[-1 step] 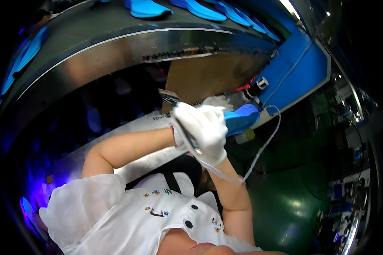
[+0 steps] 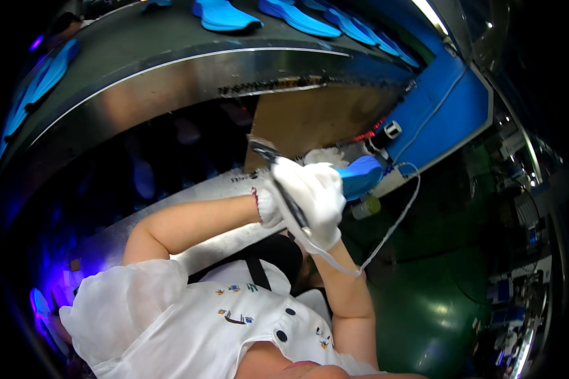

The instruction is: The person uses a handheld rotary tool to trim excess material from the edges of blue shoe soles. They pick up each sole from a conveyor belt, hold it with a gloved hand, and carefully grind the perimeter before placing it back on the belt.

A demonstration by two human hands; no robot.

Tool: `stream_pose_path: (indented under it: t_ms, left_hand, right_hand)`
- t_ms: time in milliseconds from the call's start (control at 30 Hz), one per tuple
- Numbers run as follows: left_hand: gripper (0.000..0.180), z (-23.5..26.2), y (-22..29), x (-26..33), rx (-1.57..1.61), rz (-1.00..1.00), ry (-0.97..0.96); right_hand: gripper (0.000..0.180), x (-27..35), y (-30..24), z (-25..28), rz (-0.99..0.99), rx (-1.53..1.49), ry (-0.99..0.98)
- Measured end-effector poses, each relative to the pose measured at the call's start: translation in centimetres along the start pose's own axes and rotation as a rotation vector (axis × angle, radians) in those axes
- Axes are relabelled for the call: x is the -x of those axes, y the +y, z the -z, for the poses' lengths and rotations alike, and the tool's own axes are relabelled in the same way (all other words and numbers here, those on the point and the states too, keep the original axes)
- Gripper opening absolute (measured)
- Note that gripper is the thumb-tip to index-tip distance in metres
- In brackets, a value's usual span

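My two white-gloved hands are together in front of my chest. Closed round a slim black pen-shaped tool (image 2: 291, 203), my right hand (image 2: 317, 197) is blurred a little. The tool's flat end points up and left, and a pale cord (image 2: 398, 218) trails from its lower end and loops to the right. My left hand (image 2: 270, 210) lies behind the right; only its glove near the cuff shows and its fingers are hidden. A blue shoe sole (image 2: 361, 177) sticks out to the right from behind the hands; what grips it is hidden.
Beyond my hands runs a dark conveyor belt (image 2: 139, 47) with several blue soles (image 2: 224, 16) on it. Below stand a cardboard sheet (image 2: 316, 120) and a dark shelf with more soles (image 2: 143, 178). A crumpled white glove (image 2: 324, 156) and a yellow-green-capped bottle (image 2: 368, 207) are near the sole.
The whole view has shifted slightly. The right hand and the black tool have moved a little down and right, and less of the blue sole shows beside the glove.
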State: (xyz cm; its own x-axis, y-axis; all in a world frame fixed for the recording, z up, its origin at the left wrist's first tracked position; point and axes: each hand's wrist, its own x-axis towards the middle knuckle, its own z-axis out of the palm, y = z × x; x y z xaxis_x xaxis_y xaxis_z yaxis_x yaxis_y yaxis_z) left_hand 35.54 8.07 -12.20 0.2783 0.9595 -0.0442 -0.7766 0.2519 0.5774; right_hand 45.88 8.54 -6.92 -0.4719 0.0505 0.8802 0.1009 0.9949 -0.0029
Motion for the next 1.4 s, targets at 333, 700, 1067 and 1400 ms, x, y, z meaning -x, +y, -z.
stream_pose_path:
  t_ms: [333,700,1067,1400]
  left_hand:
    - [0.102,-3.3,14.7,11.5,-0.03,-0.647,-0.239]
    - [0.028,-3.8,18.4,19.9,-1.206,-1.202,0.851]
    - [0.025,-0.3,30.5,30.8,-2.297,-0.162,2.093]
    - [0.022,-1.4,24.9,21.4,-2.216,-1.133,1.216]
  right_hand:
    - [0.026,4.3,-1.1,3.8,-0.341,-0.299,0.298]
    - [0.02,8.4,-0.9,1.9,-0.675,-0.461,0.179]
    - [0.017,8.7,-1.7,0.2,-0.7,-0.586,0.189]
    - [0.019,8.5,-2.9,0.6,-0.75,-0.525,0.201]
